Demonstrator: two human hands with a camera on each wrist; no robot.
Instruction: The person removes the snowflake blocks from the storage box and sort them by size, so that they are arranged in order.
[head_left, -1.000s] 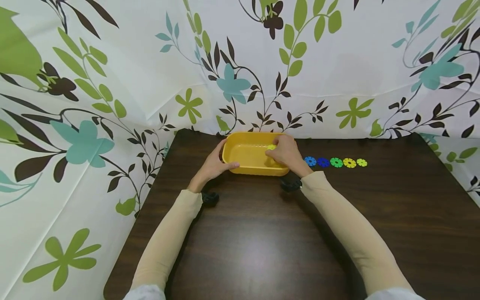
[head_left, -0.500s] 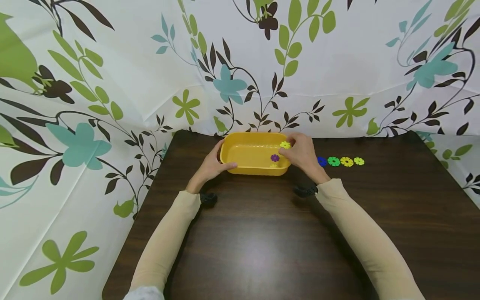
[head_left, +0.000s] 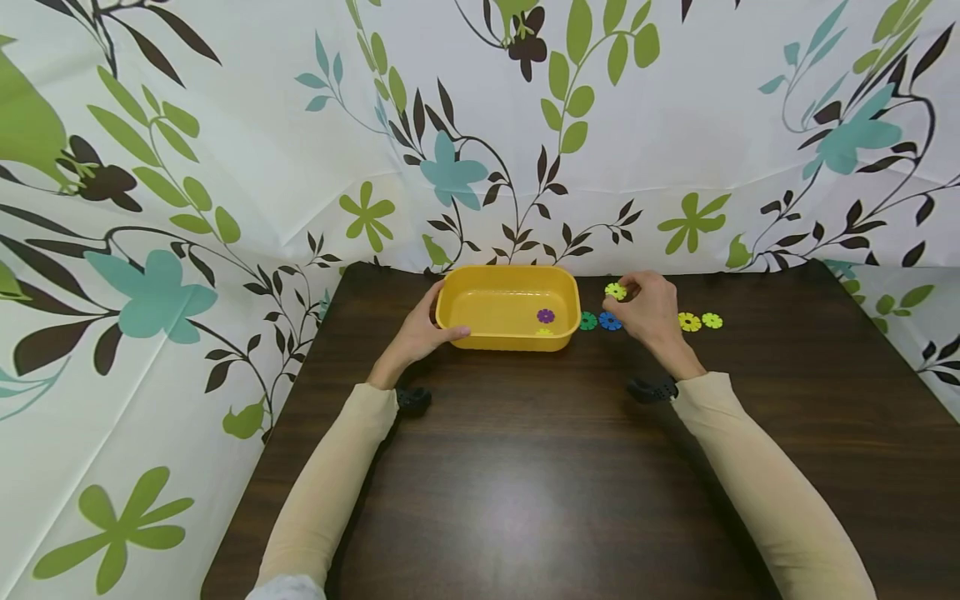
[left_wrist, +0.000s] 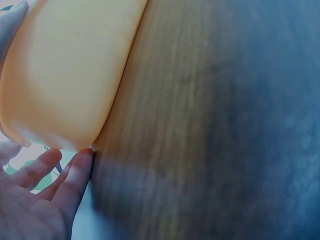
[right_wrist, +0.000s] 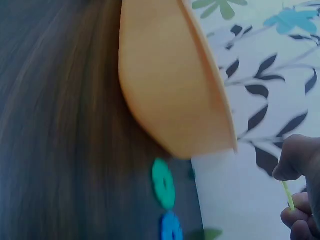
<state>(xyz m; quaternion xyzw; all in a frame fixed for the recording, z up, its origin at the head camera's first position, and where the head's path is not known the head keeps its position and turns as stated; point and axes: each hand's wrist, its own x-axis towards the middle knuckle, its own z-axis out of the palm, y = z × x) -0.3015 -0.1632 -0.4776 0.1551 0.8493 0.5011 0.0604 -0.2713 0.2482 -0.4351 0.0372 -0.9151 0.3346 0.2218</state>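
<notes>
A yellow plastic bin (head_left: 491, 342) sits at the back of the table. My left hand (head_left: 417, 332) holds its left end, thumb over the front rim; the left wrist view shows fingertips (left_wrist: 82, 156) against the end wall. Inside lie a purple flower disc (head_left: 546, 316) and a yellow-green one (head_left: 544, 332). Right of the bin, my right hand (head_left: 649, 308) pinches a yellow-green notched disc (head_left: 616, 291) between thumb and fingers, seen edge-on as a thin strip (right_wrist: 288, 195) in the right wrist view. Below it lie a teal-green disc (head_left: 588, 321) and a blue disc (head_left: 610, 321).
The row of discs runs on right with a yellow disc (head_left: 689, 322) and a small yellow-green disc (head_left: 712, 320); my right hand hides its middle. A leaf-patterned cloth (head_left: 495, 125) hangs behind the dark wooden table (head_left: 510, 467).
My right hand has moved right, out of the bin and over the row, carrying the yellow-green disc. The teal-green disc has come into view. My left hand keeps its hold on the bin.
</notes>
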